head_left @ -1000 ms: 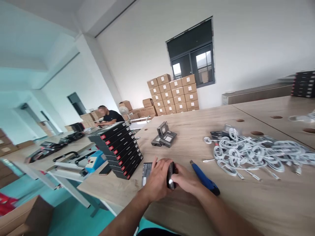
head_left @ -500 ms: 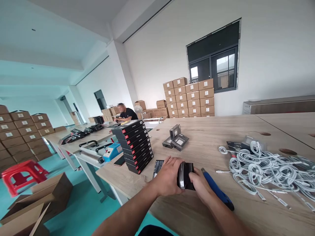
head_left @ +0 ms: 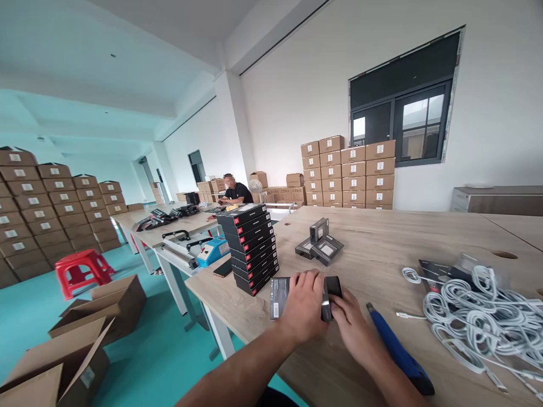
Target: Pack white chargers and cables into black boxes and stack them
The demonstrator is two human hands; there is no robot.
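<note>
Box (head_left: 334,286): sitting between both hands, centring this clock; whether it is joining the printed panel (head_left: 278,299) at 9 o'clock, I cannot tell.
Left hand (head_left: 306,299): gripping the box from above, fingers curling over it.
Right hand (head_left: 350,322): pinching the box's right side; its fingertips are partly hiding.
Progress: box seeming unfinished, with both hands working it and nothing stacking it yet.
Tool (head_left: 396,350): lying untouched at 4 o'clock, crowding the right forearm.
Table (head_left: 373,243) edge: running from 9 to 7 o'clock, leaving little margin there.
Cables (head_left: 479,322): sprawling loose at 3 o'clock, limiting rightward movement.
Stack (head_left: 254,249): standing at 10 o'clock, seeming done, blocking that side.
Cases (head_left: 326,249): lying grouped at 12 o'clock, apparently remaining outside the stack.
Room: wood is stretching between cases and cables at 1 to 2 o'clock, seemingly offering easiest passage.
Co-worker (head_left: 237,193): sitting far off at 11 o'clock.
</note>
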